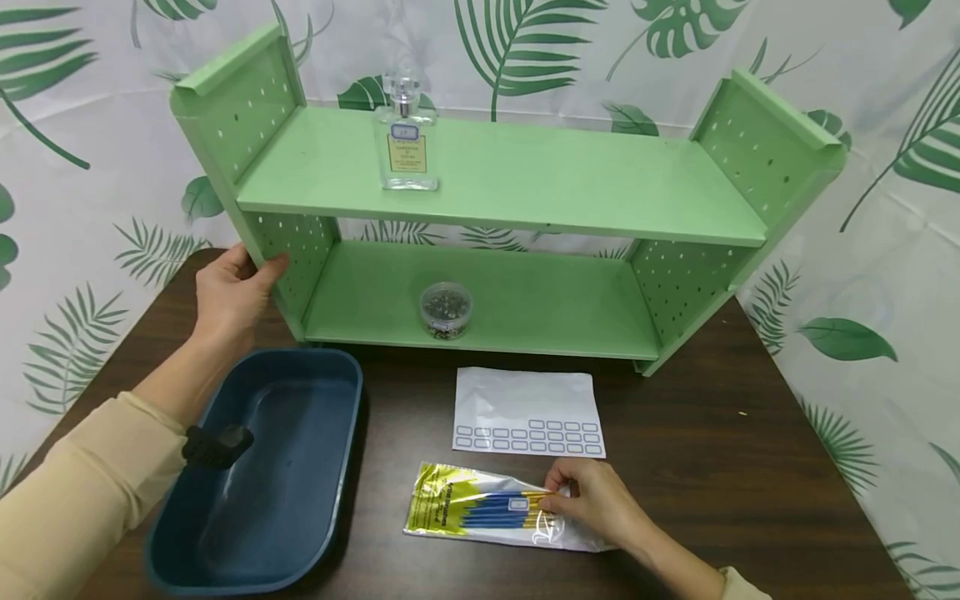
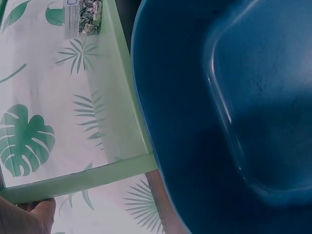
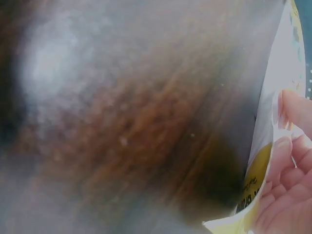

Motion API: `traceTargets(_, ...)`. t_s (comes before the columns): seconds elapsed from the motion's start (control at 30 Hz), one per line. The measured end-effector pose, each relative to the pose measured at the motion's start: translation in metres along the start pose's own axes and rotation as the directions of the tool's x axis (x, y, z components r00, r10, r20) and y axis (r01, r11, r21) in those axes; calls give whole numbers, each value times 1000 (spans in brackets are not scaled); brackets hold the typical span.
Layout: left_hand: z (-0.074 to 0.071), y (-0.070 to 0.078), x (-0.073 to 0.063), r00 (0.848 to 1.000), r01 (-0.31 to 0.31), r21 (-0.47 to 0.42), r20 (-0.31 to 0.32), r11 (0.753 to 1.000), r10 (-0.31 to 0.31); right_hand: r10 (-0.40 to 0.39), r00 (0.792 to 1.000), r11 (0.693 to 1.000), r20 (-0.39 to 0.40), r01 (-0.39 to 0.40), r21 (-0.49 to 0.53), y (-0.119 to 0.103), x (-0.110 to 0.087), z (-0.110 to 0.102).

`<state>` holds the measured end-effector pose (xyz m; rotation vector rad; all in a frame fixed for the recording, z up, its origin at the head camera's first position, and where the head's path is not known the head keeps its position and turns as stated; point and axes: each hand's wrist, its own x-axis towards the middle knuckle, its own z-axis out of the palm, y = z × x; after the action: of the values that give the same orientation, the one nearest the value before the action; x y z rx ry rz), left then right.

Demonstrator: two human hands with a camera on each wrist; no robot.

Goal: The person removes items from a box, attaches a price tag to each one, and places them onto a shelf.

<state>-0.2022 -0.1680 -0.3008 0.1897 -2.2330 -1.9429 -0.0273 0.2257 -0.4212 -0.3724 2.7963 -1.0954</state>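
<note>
My left hand [image 1: 232,292] holds the left side panel of a green two-tier shelf [image 1: 562,175], thumb on the inner side and fingers behind. In the left wrist view, part of that hand [image 2: 31,214] shows under the panel's edge. With thumb and fingertips my right hand [image 1: 596,500] pinches a flat clear-and-yellow packet [image 1: 442,504] of slim blue-and-yellow sticks, low over the table. The right wrist view shows the packet's yellow part [image 3: 258,170] beside the curled fingers. A small white label sits on the packet near the fingertips.
A glass perfume bottle [image 1: 407,150] stands on the upper shelf, a round clear tub [image 1: 446,310] of small dark bits on the lower one. A deep blue basin [image 1: 348,467] sits under the left forearm. A label sheet [image 1: 525,400] lies behind the packet on the dark table [image 1: 712,467].
</note>
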Motion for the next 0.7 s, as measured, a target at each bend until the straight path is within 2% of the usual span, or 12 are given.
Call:
traceTargets(0.17,-1,-1,0,1000,-7,-5,18,1000,7,-4,998,996,67,-2,91,1,3,-6)
traceTargets(0.43,-2,-1,0,1000,-19,59,26,998,18,18,987,981,161,-48,188,-1,10,-24)
traceTargets(0.57,-2,-1,0,999,-25,58,25,998,23,43,984,976,173,-79,204,-3,15,-40)
traceTargets(0.7,-2,-2,1,999,-30,60,25,998,29,56,989,976,134,-82,200,-3,24,-64)
